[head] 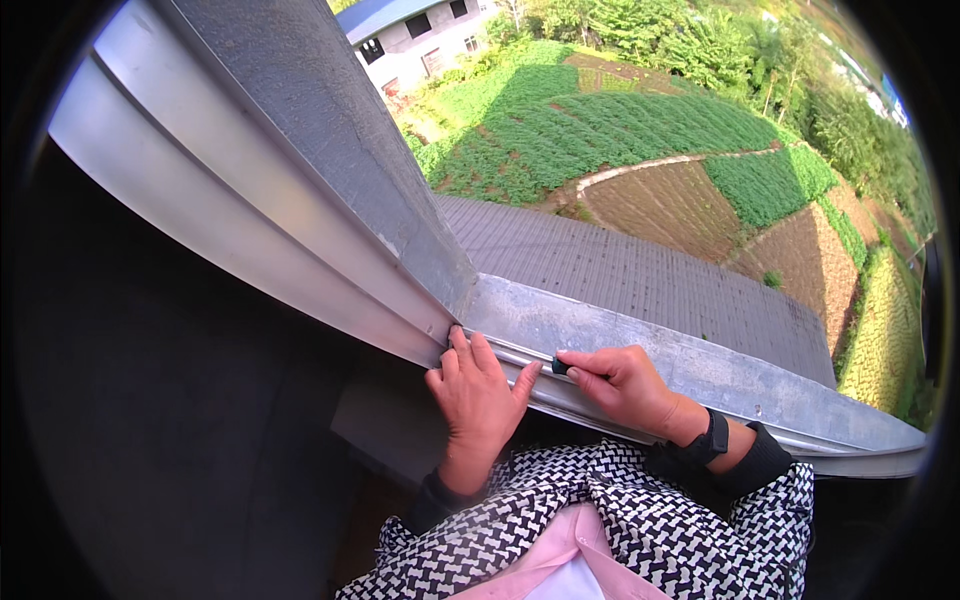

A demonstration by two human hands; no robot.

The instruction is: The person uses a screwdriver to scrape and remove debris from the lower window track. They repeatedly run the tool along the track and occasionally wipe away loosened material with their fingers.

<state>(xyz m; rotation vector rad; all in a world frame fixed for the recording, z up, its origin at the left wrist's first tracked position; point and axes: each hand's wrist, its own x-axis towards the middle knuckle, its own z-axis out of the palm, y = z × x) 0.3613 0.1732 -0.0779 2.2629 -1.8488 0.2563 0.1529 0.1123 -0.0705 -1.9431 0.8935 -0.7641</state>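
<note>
At the corner of a metal window frame point(285, 210), my left hand point(480, 390) rests with its fingers on the lower track, fingertips near the joint with the upright. My right hand point(626, 386) grips the dark green handle of a screwdriver-like tool point(559, 365) between thumb and fingers. Its thin shaft lies along the bottom track point(607, 409) and points towards my left hand. The shaft's tip is hidden near my left fingers. A black band is on my right wrist.
Beyond the frame lies a grey concrete sill point(645, 330) with a steep drop outside. Below are a corrugated roof point(600, 255), planted fields point(585, 127) and a building point(427, 37). A dark area fills the left side. My patterned jacket point(480, 540) is close below the frame.
</note>
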